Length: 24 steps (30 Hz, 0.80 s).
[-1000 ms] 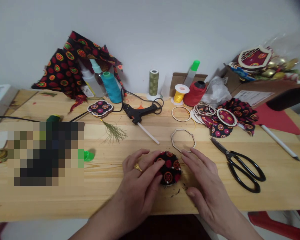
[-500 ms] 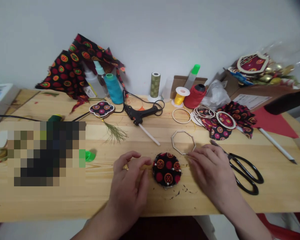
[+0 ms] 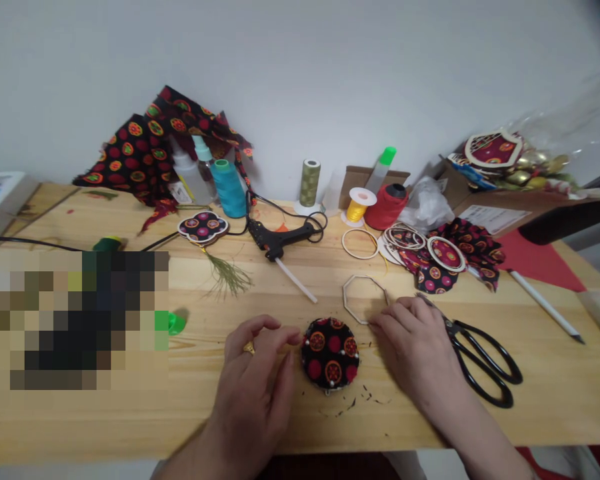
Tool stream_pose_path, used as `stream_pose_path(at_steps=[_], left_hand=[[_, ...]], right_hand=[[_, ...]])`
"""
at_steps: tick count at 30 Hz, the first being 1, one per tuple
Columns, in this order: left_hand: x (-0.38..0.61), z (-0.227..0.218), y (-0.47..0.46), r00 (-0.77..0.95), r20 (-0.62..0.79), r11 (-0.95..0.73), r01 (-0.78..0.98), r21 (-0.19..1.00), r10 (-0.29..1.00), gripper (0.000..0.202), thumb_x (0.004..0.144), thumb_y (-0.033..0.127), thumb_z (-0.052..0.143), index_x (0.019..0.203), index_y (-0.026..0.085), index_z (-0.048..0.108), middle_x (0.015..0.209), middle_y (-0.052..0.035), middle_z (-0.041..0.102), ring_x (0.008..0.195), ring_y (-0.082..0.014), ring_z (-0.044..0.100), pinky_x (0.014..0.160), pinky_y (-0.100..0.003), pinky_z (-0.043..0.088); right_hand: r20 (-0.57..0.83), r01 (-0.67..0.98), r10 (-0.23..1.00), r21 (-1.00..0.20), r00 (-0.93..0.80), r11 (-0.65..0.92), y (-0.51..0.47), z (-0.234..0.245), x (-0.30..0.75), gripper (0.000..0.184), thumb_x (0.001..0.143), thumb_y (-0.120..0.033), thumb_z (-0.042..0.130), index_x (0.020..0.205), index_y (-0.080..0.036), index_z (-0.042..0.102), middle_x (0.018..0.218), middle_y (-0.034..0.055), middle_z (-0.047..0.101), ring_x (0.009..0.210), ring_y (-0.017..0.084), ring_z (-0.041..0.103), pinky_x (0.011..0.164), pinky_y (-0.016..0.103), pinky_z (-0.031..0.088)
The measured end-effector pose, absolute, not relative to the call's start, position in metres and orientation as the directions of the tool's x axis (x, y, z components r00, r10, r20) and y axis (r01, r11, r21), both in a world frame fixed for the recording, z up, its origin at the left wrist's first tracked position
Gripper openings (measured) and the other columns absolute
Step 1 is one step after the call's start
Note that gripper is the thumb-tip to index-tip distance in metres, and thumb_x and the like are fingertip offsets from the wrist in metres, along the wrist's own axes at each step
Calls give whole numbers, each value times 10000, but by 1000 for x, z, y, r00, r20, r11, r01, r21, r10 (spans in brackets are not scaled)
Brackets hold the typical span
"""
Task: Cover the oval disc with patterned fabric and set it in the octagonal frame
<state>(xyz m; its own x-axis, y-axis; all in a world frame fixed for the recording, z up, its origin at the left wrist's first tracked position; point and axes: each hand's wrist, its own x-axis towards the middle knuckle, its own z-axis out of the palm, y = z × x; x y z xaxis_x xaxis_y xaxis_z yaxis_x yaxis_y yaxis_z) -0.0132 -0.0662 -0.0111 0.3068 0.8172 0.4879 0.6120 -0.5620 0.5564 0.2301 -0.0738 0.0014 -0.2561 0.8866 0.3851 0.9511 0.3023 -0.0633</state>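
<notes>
A round padded piece covered in black fabric with red and orange circles [image 3: 330, 353] lies on the wooden table [image 3: 280, 413] between my hands. My left hand [image 3: 257, 380], a gold ring on one finger, rests just left of it with its fingers loosely curled and empty. My right hand [image 3: 417, 347] lies palm down to the right of the piece, fingers apart, its fingertips at the edge of a wooden octagon frame [image 3: 364, 297]. Black scissors [image 3: 480, 357] lie right beside that hand.
A black glue gun [image 3: 280, 240] with its stick lies behind. Thread spools, teal [image 3: 229, 189], olive [image 3: 309, 182], yellow [image 3: 359, 203] and red [image 3: 387, 205], line the wall. Patterned cloth [image 3: 145, 153], wooden rings [image 3: 363, 243], fabric discs [image 3: 445, 257] and a white pencil [image 3: 545, 305] lie around.
Both hands have come off the round fabric piece and moved apart. The right hand slid right to the octagon frame and scissors. The piece stays on the table.
</notes>
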Motion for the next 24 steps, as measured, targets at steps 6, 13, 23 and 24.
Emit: stream_pose_path(at_steps=[6, 13, 23, 24], left_hand=[[-13, -11, -66, 321, 485, -572, 595, 565, 813, 276, 865, 54, 480, 1102, 180, 541, 905, -42, 682, 1038, -243, 500, 863, -381, 443], [-14, -11, -66, 321, 483, -572, 582, 578, 815, 279, 866, 41, 481, 1105, 172, 543, 932, -48, 675, 1045, -230, 495, 865, -362, 450], [-12, -5, -63, 358, 531, -629, 578, 520, 768, 277, 890, 47, 481, 1124, 188, 529, 934, -33, 682, 942, -199, 555, 893, -375, 436], [-13, -5, -63, 357, 531, -627, 581, 518, 769, 277, 889, 52, 485, 1125, 191, 528, 939, -34, 682, 942, -203, 558, 896, -381, 434]], right_hand=[[340, 924, 874, -34, -347, 380, -69, 4, 234, 220, 917, -112, 470, 811, -181, 650, 755, 62, 633, 838, 240, 482, 739, 387, 358], [413, 902, 843, -104, -344, 419, -73, 5, 235, 227, 950, -132, 450, 846, -146, 651, 774, 83, 639, 866, 245, 489, 775, 397, 389], [487, 799, 751, -160, -447, 579, -102, 22, 198, 285, 974, -124, 407, 878, -146, 675, 814, 64, 693, 899, 225, 538, 882, 392, 373], [481, 795, 749, -159, -455, 585, -104, 22, 194, 295, 971, -114, 403, 872, -157, 677, 809, 56, 696, 901, 221, 543, 902, 396, 367]])
